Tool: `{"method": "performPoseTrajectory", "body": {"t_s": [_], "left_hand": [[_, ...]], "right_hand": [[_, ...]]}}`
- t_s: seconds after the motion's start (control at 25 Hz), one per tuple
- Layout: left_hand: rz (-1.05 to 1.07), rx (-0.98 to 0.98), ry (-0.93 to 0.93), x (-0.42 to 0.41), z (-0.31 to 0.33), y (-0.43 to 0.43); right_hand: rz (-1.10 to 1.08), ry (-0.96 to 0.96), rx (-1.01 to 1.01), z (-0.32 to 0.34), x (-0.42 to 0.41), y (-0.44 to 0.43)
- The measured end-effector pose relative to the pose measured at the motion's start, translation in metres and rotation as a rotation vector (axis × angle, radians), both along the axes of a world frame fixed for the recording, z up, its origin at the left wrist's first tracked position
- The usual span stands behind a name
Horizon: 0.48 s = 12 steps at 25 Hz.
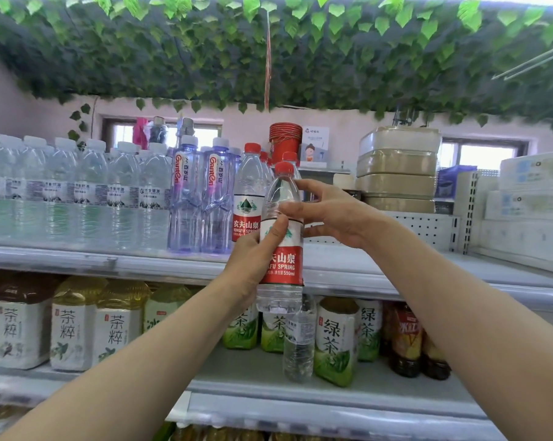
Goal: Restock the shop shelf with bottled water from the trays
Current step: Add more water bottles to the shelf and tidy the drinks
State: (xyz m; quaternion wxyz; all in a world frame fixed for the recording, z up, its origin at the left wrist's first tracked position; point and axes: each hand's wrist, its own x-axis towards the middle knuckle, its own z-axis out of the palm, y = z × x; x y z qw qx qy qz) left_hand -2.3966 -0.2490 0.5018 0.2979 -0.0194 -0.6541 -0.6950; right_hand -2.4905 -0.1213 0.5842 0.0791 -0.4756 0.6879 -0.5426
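A red-capped water bottle [281, 265] with a red label is held upright in front of the top shelf [109, 262]. My left hand [252, 262] grips it round the label from the left. My right hand [329, 214] touches its shoulder with thumb and fingers spread. Behind it on the shelf stand more red-capped bottles [248, 198] of the same kind. To their left are purple bottles [202, 198] and a row of clear white-capped bottles [77, 192].
Right of the red-capped bottles the top shelf is bare up to a stack of beige packs [397, 170] and white boxes [529, 198]. The lower shelf holds tea bottles [335, 338], yellow drink packs [71, 326] and one clear bottle [299, 342].
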Motion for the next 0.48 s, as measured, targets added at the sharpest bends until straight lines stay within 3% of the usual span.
{"method": "performPoseTrajectory", "body": {"t_s": [0.12, 0.2, 0.32, 0.48], "left_hand": [[0.110, -0.239, 0.001, 0.005, 0.012, -0.006], [0.363, -0.394, 0.043, 0.004, 0.013, -0.025], [0.703, -0.469, 0.058, 0.000, -0.003, -0.061], [0.777, -0.589, -0.074, -0.016, -0.030, -0.090]], "right_hand": [[-0.029, 0.004, -0.102, 0.011, 0.002, -0.004], [-0.070, 0.015, -0.166, 0.026, 0.001, -0.005], [-0.152, 0.040, -0.217, 0.045, -0.006, -0.007], [-0.209, 0.076, -0.234, 0.045, -0.015, -0.025]]}}
